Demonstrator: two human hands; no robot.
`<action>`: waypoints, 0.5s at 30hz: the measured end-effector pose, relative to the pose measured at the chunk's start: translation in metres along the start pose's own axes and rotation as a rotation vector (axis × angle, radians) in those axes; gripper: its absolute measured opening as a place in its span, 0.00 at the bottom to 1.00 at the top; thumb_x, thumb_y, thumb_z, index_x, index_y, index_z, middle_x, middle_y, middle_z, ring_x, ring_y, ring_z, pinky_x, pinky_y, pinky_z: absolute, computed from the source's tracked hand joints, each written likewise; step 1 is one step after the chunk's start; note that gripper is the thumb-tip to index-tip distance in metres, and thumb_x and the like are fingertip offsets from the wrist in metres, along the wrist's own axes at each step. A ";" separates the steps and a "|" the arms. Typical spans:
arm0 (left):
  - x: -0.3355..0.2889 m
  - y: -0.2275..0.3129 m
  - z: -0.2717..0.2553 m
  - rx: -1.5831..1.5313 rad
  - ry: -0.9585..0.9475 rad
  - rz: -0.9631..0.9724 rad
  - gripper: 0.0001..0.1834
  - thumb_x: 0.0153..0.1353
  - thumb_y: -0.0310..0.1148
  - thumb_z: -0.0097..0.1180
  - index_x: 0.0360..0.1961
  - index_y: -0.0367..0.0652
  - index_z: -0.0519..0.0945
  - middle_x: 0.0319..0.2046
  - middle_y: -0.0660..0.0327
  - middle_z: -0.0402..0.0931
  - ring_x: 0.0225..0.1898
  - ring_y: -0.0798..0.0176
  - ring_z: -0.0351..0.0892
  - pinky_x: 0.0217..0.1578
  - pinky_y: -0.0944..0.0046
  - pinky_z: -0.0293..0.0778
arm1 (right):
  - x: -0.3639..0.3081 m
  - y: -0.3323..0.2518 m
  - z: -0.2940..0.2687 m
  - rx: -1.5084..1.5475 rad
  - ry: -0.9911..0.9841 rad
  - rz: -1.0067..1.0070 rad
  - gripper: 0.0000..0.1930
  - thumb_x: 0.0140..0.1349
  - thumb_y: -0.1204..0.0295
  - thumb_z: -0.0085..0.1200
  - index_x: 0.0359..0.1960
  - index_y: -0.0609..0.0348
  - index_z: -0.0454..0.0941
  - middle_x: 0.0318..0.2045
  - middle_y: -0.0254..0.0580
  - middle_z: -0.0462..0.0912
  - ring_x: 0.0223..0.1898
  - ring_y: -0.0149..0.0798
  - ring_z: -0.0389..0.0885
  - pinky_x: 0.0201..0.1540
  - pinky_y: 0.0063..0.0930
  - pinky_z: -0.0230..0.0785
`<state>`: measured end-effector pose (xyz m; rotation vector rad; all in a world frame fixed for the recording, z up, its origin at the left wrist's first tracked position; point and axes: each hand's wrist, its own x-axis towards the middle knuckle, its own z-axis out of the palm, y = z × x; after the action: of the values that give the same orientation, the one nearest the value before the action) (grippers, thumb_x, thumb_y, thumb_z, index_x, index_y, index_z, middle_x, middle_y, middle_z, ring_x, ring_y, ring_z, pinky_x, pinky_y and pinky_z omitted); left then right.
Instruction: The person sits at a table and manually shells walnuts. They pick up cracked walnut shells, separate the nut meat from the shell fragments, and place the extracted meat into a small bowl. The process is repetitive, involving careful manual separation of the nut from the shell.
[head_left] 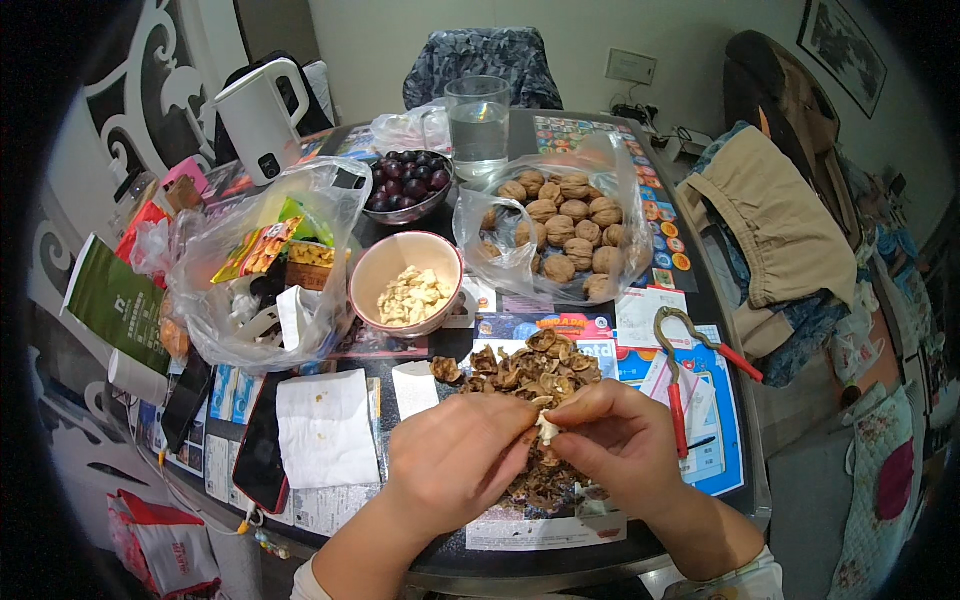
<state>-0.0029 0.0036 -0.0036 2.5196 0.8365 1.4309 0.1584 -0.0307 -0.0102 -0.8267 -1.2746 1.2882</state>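
A pale piece of walnut kernel [546, 430] is pinched between the thumb and finger of my right hand [628, 445]. My left hand [455, 452] is closed, its fingertips meeting the same piece from the other side. A bit of thin brown skin shows at the fingertips. Under both hands lies a heap of broken walnut shells [520, 368] on printed paper. Beyond my left hand stands a cream bowl [448, 262] with a red-brown rim, holding peeled pale kernels [414, 296]. A clear plastic bag [490, 262] of whole walnuts [575, 228] lies farther back.
Red-handled pliers [676, 400] lie right of the shells. At left are a white napkin [325, 425], a phone [262, 450] and a bag of snack packets [255, 330]. Behind stand a bowl of dark round fruit [410, 190], a glass jug [478, 130] and a white kettle [260, 125].
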 end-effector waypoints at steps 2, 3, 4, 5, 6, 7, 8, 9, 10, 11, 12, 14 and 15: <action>0.000 0.000 0.001 -0.003 0.007 -0.001 0.13 0.37 0.21 0.60 0.28 0.35 0.75 0.24 0.56 0.75 0.25 0.59 0.76 0.25 0.67 0.72 | 0.000 -0.002 0.000 0.055 0.004 0.050 0.10 0.53 0.80 0.51 0.38 0.66 0.70 0.35 0.39 0.74 0.38 0.27 0.73 0.44 0.21 0.65; 0.000 0.000 0.001 -0.005 0.011 -0.002 0.12 0.37 0.20 0.60 0.28 0.35 0.75 0.24 0.56 0.75 0.24 0.59 0.76 0.25 0.68 0.72 | 0.000 -0.003 0.000 0.083 0.006 0.075 0.10 0.54 0.79 0.51 0.38 0.66 0.70 0.35 0.38 0.74 0.39 0.27 0.72 0.44 0.20 0.65; 0.000 0.000 0.001 -0.009 0.011 -0.005 0.12 0.37 0.20 0.60 0.28 0.35 0.76 0.24 0.56 0.75 0.24 0.59 0.76 0.25 0.68 0.72 | 0.000 -0.003 0.000 0.109 0.009 0.094 0.10 0.54 0.79 0.51 0.38 0.66 0.70 0.35 0.38 0.74 0.38 0.26 0.72 0.44 0.20 0.65; 0.000 0.000 0.000 -0.012 0.011 -0.008 0.12 0.37 0.20 0.60 0.28 0.35 0.76 0.24 0.56 0.75 0.24 0.59 0.76 0.25 0.68 0.72 | 0.000 -0.004 0.001 0.136 0.011 0.113 0.10 0.54 0.79 0.51 0.38 0.66 0.70 0.35 0.38 0.74 0.38 0.26 0.72 0.44 0.20 0.65; 0.001 0.001 0.000 -0.016 0.012 -0.011 0.12 0.37 0.20 0.60 0.28 0.35 0.76 0.24 0.56 0.75 0.24 0.59 0.76 0.25 0.68 0.72 | 0.000 -0.004 0.000 0.162 0.014 0.131 0.10 0.54 0.79 0.51 0.38 0.66 0.70 0.35 0.38 0.74 0.38 0.26 0.72 0.44 0.20 0.65; 0.000 0.000 0.000 -0.018 0.007 -0.018 0.12 0.37 0.20 0.60 0.27 0.35 0.76 0.24 0.56 0.75 0.24 0.59 0.76 0.25 0.68 0.72 | 0.000 -0.003 0.000 0.164 0.007 0.135 0.09 0.54 0.79 0.51 0.38 0.66 0.70 0.35 0.38 0.74 0.38 0.26 0.72 0.44 0.19 0.65; 0.000 0.000 -0.001 -0.019 0.002 -0.026 0.12 0.37 0.20 0.59 0.27 0.35 0.76 0.24 0.56 0.75 0.24 0.59 0.76 0.25 0.67 0.72 | 0.001 -0.002 -0.001 0.166 0.000 0.140 0.09 0.54 0.79 0.51 0.37 0.66 0.70 0.35 0.38 0.74 0.38 0.25 0.72 0.43 0.19 0.65; -0.001 -0.001 -0.002 -0.021 -0.003 -0.033 0.12 0.37 0.20 0.59 0.27 0.35 0.76 0.24 0.56 0.75 0.24 0.59 0.76 0.25 0.67 0.72 | 0.002 -0.002 -0.001 0.168 -0.007 0.144 0.09 0.54 0.79 0.51 0.37 0.66 0.70 0.35 0.38 0.74 0.37 0.25 0.72 0.43 0.19 0.65; 0.000 0.000 -0.002 -0.033 -0.006 -0.040 0.12 0.37 0.20 0.59 0.27 0.35 0.76 0.24 0.56 0.75 0.24 0.59 0.76 0.25 0.68 0.72 | 0.001 -0.003 -0.002 0.175 -0.004 0.151 0.09 0.54 0.79 0.52 0.37 0.66 0.70 0.35 0.38 0.74 0.37 0.25 0.72 0.42 0.19 0.66; 0.001 0.001 -0.002 -0.045 -0.009 -0.047 0.12 0.37 0.19 0.59 0.27 0.36 0.76 0.24 0.56 0.75 0.24 0.59 0.76 0.25 0.68 0.72 | 0.001 -0.005 -0.002 0.181 0.000 0.158 0.09 0.54 0.79 0.52 0.37 0.65 0.70 0.35 0.38 0.74 0.37 0.25 0.72 0.42 0.18 0.66; 0.002 0.001 -0.002 -0.058 -0.011 -0.054 0.12 0.37 0.19 0.59 0.28 0.36 0.76 0.24 0.56 0.75 0.24 0.59 0.76 0.25 0.68 0.72 | 0.001 -0.006 -0.003 0.187 0.004 0.165 0.09 0.54 0.79 0.52 0.37 0.65 0.70 0.35 0.38 0.74 0.37 0.24 0.72 0.42 0.18 0.66; 0.002 0.001 -0.003 -0.070 -0.027 -0.078 0.12 0.37 0.20 0.58 0.28 0.36 0.76 0.25 0.56 0.75 0.24 0.59 0.76 0.25 0.67 0.72 | 0.002 -0.006 -0.003 0.226 -0.004 0.176 0.09 0.54 0.79 0.52 0.36 0.65 0.70 0.34 0.38 0.74 0.37 0.24 0.72 0.41 0.17 0.66; 0.002 0.001 -0.003 -0.076 -0.035 -0.090 0.11 0.37 0.20 0.58 0.28 0.37 0.76 0.25 0.56 0.76 0.24 0.59 0.76 0.25 0.67 0.72 | 0.002 -0.005 -0.004 0.245 -0.008 0.181 0.09 0.54 0.79 0.52 0.36 0.65 0.70 0.34 0.38 0.74 0.37 0.24 0.72 0.41 0.17 0.66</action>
<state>-0.0045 0.0034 -0.0003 2.4120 0.8603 1.3609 0.1627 -0.0289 -0.0053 -0.7745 -1.0398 1.5577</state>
